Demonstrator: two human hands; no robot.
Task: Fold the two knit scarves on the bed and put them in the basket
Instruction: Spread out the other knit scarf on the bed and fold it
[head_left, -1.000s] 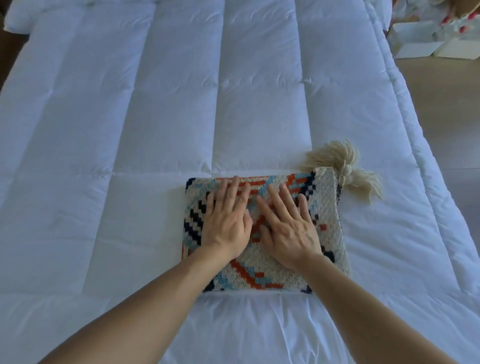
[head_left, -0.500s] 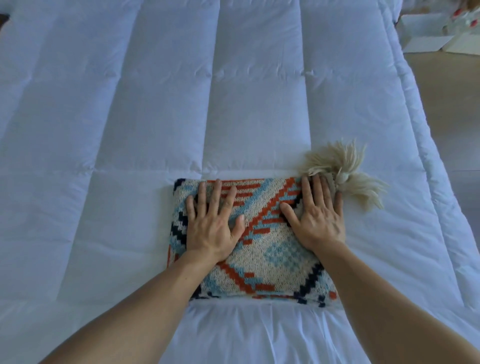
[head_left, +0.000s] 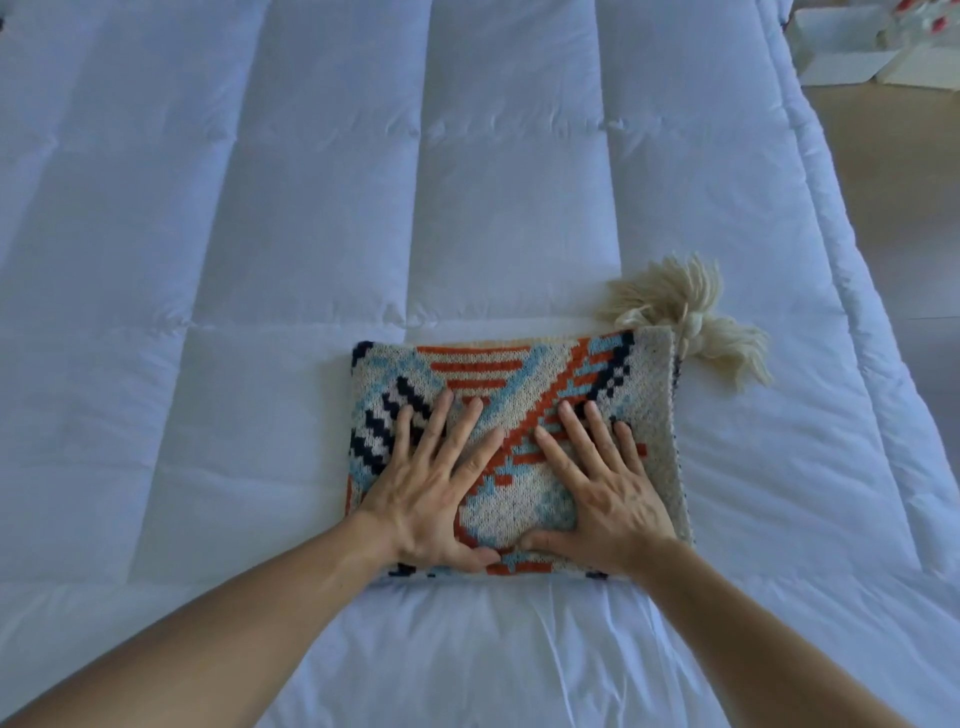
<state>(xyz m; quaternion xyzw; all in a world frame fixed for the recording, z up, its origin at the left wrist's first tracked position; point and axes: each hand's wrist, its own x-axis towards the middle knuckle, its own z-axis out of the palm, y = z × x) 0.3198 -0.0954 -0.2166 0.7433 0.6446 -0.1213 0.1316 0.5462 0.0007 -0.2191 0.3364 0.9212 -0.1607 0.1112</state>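
Observation:
A knit scarf (head_left: 524, 384) with an orange, light blue, navy and cream pattern lies folded into a thick rectangle on the white quilted bed (head_left: 332, 218). Cream tassels (head_left: 691, 322) stick out at its far right corner. My left hand (head_left: 431, 483) presses flat on the left half of the fold, fingers spread. My right hand (head_left: 608, 488) presses flat on the right half, and the two thumbs nearly meet near the front edge. No second scarf and no basket appear in view.
The bed's right edge (head_left: 883, 322) drops to a tan floor (head_left: 914, 171). White boxes (head_left: 852, 62) with red-and-white items sit on the floor at the far right corner.
Both hands slid back toward me and inward from the scarf's far corners, smoothing the fold. The right hand left the tassel corner. The scarf stayed in place.

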